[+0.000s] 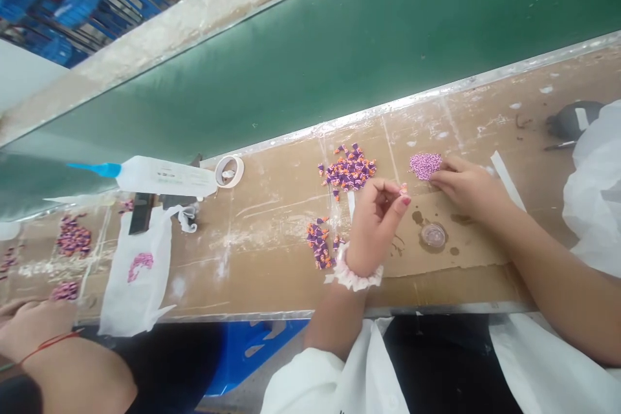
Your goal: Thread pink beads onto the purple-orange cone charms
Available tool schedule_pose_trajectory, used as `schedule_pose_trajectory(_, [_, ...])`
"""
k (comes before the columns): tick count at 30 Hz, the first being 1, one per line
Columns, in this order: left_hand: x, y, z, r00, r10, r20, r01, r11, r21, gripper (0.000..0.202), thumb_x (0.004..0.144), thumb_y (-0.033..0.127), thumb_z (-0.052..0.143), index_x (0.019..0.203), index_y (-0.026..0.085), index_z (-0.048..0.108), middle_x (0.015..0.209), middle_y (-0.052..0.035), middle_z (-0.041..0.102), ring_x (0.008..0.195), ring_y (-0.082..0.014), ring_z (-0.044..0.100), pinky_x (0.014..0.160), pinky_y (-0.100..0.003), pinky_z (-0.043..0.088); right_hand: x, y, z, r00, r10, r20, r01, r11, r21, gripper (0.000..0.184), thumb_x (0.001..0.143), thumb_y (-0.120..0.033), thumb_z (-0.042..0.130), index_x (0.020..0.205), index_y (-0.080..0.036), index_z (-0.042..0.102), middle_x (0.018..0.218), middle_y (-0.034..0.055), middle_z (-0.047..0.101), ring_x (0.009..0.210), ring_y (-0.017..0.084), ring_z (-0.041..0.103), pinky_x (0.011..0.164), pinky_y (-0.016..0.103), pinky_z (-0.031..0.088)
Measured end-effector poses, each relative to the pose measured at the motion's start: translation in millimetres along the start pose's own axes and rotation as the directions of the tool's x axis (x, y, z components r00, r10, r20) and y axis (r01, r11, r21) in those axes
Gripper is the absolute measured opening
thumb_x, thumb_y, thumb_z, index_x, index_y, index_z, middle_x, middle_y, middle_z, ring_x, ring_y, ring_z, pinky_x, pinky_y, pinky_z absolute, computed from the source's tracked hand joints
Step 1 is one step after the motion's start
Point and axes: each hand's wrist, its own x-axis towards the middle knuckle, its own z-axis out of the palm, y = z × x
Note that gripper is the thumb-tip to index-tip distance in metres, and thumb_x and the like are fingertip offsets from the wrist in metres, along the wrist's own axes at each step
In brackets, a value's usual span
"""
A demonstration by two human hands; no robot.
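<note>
My left hand (381,223), with a white scrunchie (356,272) at its wrist, pinches a tiny orange and pale piece (403,189) between thumb and forefinger. At the right edge of a heap of small pink-purple beads (425,165), my right hand (468,187) has its fingertips drawn together; whether a bead is between them is too small to see. Beyond my left hand lies a pile of small purple and orange pieces (350,169). A smaller group of like pieces (319,246) sits left of my wrist. Below the beads is a small round dish (433,235) amid wet spots.
A white bottle with a blue nozzle (165,176) lies beside a tape roll (229,172). At left, a co-worker's hand (39,323) is near other small piles and a white sheet (138,272). White plastic (596,187) bulges at right; a green wall (339,65) borders the table's back.
</note>
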Motion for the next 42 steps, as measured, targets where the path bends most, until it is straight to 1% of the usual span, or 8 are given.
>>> schedule_pose_trajectory(3, [1.5,-14.3,11.1,0.998,-0.014,-0.056,0.006,0.991,-0.13,0.023,0.089,0.036,0.063,0.098,0.023,0.047,0.083,0.0027,0.051,0.066,-0.006,0.047,0.061,-0.019,0.041,1.0,-1.9,-1.6,0.999,-0.033,0.008,0.033,0.999,-0.032,0.02,0.087,-0.018,0.048,0.074,-0.02,0.064,0.081,0.0045,0.052,0.067,0.014,0.042,0.054,0.027,0.025])
schedule_pose_trajectory(8, [-2.1,-35.0,6.0,0.998,-0.055,-0.03,0.05,0.985,-0.165,0.014,0.091,0.034,0.06,0.094,0.021,0.058,0.076,0.0029,0.051,0.06,-0.0046,0.044,0.055,-0.018,0.038,0.1,0.1,0.0,0.996,-0.084,0.041,0.088,0.988,-0.124,0.02,0.088,-0.014,0.045,0.075,-0.019,0.06,0.079,0.0037,0.046,0.064,0.014,0.035,0.053,0.027,0.022])
schedule_pose_trajectory(18, [0.6,-29.1,7.5,0.995,-0.095,0.009,0.095,0.991,-0.092,0.015,0.089,0.03,0.06,0.086,0.017,0.067,0.086,-0.0011,0.054,0.058,-0.0041,0.051,0.059,-0.021,0.046,6.6,-2.7,1.8,0.991,-0.102,0.089,0.119,0.968,-0.222,0.022,0.091,-0.008,0.037,0.079,-0.015,0.054,0.083,0.01,0.05,0.058,0.015,0.031,0.051,0.03,0.023])
schedule_pose_trajectory(23, [-0.5,-28.0,9.3,0.994,-0.101,0.032,0.102,0.993,-0.066,0.014,0.088,0.026,0.059,0.088,0.017,0.07,0.095,-0.0032,0.056,0.06,-0.0034,0.052,0.061,-0.02,0.05,3.6,-5.1,-10.2,0.997,-0.028,-0.072,0.041,0.983,0.181,0.013,0.092,-0.016,0.043,0.082,-0.021,0.049,0.086,0.0066,0.052,0.071,0.019,0.049,0.062,0.032,0.04])
schedule_pose_trajectory(26, [-2.1,-27.6,13.9,0.992,-0.115,0.049,0.119,0.989,-0.085,0.012,0.085,0.024,0.063,0.088,0.018,0.073,0.099,-0.0045,0.056,0.068,-0.0053,0.056,0.065,-0.02,0.053,-3.4,-17.2,-25.6,0.995,-0.005,-0.097,0.054,0.859,0.509,0.011,0.095,-0.021,0.047,0.084,-0.023,0.048,0.08,0.0016,0.05,0.069,0.016,0.051,0.064,0.031,0.043])
schedule_pose_trajectory(29, [-4.4,-26.8,20.1,0.988,-0.141,0.067,0.15,0.976,-0.161,0.011,0.082,0.026,0.068,0.089,0.019,0.074,0.099,-0.0048,0.056,0.079,-0.0089,0.059,0.07,-0.021,0.054,-10.7,-31.4,-35.9,0.997,-0.033,-0.068,0.07,0.745,0.664,0.01,0.096,-0.02,0.049,0.087,-0.023,0.05,0.082,0.0003,0.049,0.066,0.013,0.052,0.061,0.029,0.044])
schedule_pose_trajectory(34, [-7.4,-27.3,25.6,0.98,-0.16,0.115,0.19,0.921,-0.339,0.017,0.079,0.035,0.074,0.088,0.021,0.075,0.101,-0.0042,0.059,0.09,-0.0122,0.061,0.082,-0.025,0.054,-16.7,-41.5,-38.2,0.973,-0.18,-0.145,0.231,0.791,0.567,0.007,0.094,-0.017,0.051,0.092,-0.023,0.053,0.088,0.0028,0.053,0.076,0.016,0.056,0.066,0.03,0.048])
schedule_pose_trajectory(42, [-8.3,-26.3,25.5,0.983,-0.165,0.084,0.183,0.936,-0.301,0.024,0.077,0.043,0.075,0.081,0.019,0.074,0.097,-0.0057,0.064,0.098,-0.0162,0.061,0.095,-0.032,0.051,-21.8,-45.2,-37.1,0.906,-0.335,-0.258,0.405,0.862,0.304,0.016,0.091,-0.009,0.052,0.099,-0.023,0.055,0.092,0.0054,0.059,0.081,0.017,0.061,0.067,0.03,0.051])
